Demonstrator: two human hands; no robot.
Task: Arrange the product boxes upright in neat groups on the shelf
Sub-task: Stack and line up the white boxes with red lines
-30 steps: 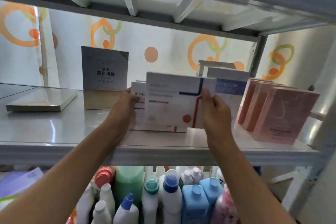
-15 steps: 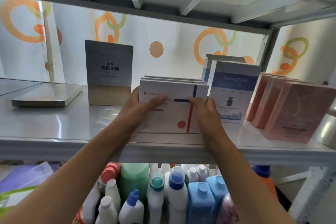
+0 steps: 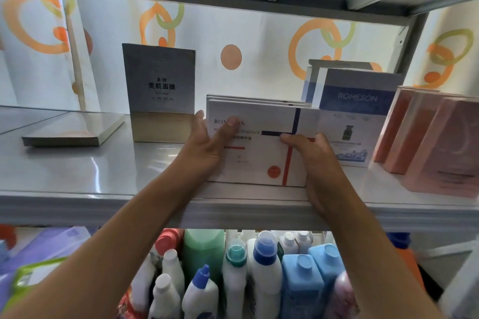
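On the grey metal shelf [image 3: 77, 173], my left hand [image 3: 207, 147] and right hand [image 3: 311, 155] grip the white Romeson boxes [image 3: 259, 158] between them, upright. Next I judge: square them, let go.

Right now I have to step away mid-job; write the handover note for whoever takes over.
Left hand: grips the left end of the white Romeson boxes, thumb across the front.
Right hand: grips their right side.
The white boxes stand upright at the front edge of the shelf.
Done: blue Romeson boxes and pink boxes stand grouped at right; grey box stands alone.
Left: square up the white group, stand up the flat box at left.
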